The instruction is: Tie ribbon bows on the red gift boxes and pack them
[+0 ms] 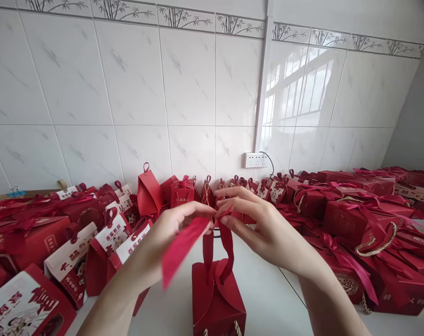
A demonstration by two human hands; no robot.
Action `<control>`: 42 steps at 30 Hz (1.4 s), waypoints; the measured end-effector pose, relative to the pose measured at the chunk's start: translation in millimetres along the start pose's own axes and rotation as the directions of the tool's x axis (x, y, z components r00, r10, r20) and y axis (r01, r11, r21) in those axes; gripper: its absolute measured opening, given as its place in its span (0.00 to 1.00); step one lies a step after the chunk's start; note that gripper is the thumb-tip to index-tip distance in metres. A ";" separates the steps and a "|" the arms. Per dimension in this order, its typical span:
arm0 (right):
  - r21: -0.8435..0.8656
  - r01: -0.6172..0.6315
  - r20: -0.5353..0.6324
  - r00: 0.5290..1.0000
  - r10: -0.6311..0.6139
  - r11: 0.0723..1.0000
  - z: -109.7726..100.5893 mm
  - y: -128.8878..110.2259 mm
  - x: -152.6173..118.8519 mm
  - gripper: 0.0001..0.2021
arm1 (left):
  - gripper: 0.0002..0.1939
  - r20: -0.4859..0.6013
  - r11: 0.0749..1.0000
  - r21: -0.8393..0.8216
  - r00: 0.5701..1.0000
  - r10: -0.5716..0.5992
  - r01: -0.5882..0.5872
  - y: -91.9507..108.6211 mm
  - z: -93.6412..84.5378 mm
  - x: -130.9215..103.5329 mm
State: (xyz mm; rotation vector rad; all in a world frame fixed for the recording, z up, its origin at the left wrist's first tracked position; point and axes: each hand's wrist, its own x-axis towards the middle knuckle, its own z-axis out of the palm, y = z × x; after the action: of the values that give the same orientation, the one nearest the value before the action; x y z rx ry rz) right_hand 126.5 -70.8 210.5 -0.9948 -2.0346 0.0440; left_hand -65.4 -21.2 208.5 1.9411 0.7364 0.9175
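Note:
A red gift box (219, 298) with curved top flaps and gold rope handles stands low in the middle of the view. A red ribbon (227, 249) rises from its top in two strands to both hands. My left hand (187, 219) is closed on the ribbon, and a loose tail with a slanted end hangs off toward the lower left. From the other side, my right hand (246, 212) pinches the ribbon close to the left fingertips. The exact crossing of the ribbon between the fingers is partly hidden.
Red boxes with bows (351, 219) are piled on the right. White-and-red printed boxes (72, 261) crowd the left, and a tall red box (149, 192) stands behind. A power strip (255, 160) with a black cable is on the tiled wall (191, 84).

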 end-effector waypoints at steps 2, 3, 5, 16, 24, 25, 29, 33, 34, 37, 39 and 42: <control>0.000 -0.026 -0.014 1.000 0.026 1.000 1.1 0.3 1.3 0.08 | 0.12 -0.031 1.000 0.031 0.999 0.006 -0.005 -1.6 -0.1 1.2; 0.002 -0.040 -0.022 0.999 0.040 0.999 1.4 0.0 1.8 0.08 | 0.12 -0.053 0.998 0.054 0.998 0.024 -0.021 -2.1 0.1 1.6; 0.018 -0.056 -0.046 0.997 0.057 0.998 1.6 -1.5 2.3 0.07 | 0.15 -0.102 0.994 0.099 0.993 0.053 -0.042 -2.6 1.1 2.1; 0.280 -0.077 -0.256 0.955 0.152 0.957 5.5 0.5 0.6 0.03 | 0.17 -0.190 0.993 0.055 0.976 0.111 -0.102 3.7 19.7 2.6; 0.220 -0.087 -0.291 0.945 0.150 0.972 5.8 -2.9 1.5 0.04 | 0.15 -0.225 0.993 0.039 0.968 0.114 -0.108 6.6 21.7 0.6; 0.218 -0.083 -0.289 0.946 0.145 0.973 5.8 -3.0 1.7 0.04 | 0.16 -0.238 0.992 0.049 0.964 0.122 -0.113 6.8 21.6 0.0; 0.177 -0.071 -0.295 0.948 0.121 0.982 4.4 -3.7 1.8 0.05 | 0.16 -0.270 0.986 0.091 0.949 0.162 -0.142 7.3 22.6 -2.5; 0.134 -0.044 -0.307 0.948 0.083 0.990 2.5 -5.2 0.7 0.05 | 0.15 -0.250 0.992 0.072 0.961 0.119 -0.104 7.9 24.5 -4.2; 0.124 -0.039 -0.308 0.948 0.076 0.992 2.5 -5.6 0.6 0.06 | 0.15 -0.246 0.994 0.059 0.964 0.099 -0.087 8.2 24.7 -4.4; 0.112 -0.038 -0.314 0.947 0.072 0.993 3.7 -7.0 0.7 0.07 | 0.13 -0.260 0.994 0.057 0.960 0.102 -0.090 10.5 24.7 -5.9; 0.121 -0.035 -0.318 0.945 0.072 0.992 5.0 -8.1 0.7 0.07 | 0.12 -0.271 0.990 0.088 0.953 0.133 -0.113 13.6 25.1 -8.3; 0.145 -0.022 -0.318 0.946 0.067 0.989 6.4 -9.9 -0.6 0.06 | 0.11 -0.326 0.987 0.105 0.934 0.148 -0.120 19.3 27.1 -12.7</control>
State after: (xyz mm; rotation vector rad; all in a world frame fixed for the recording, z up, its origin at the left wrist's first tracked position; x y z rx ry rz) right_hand 115.9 -76.0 209.6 -0.8956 -1.6866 0.0442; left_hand -47.6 -51.9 211.0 1.9492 0.8528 1.3419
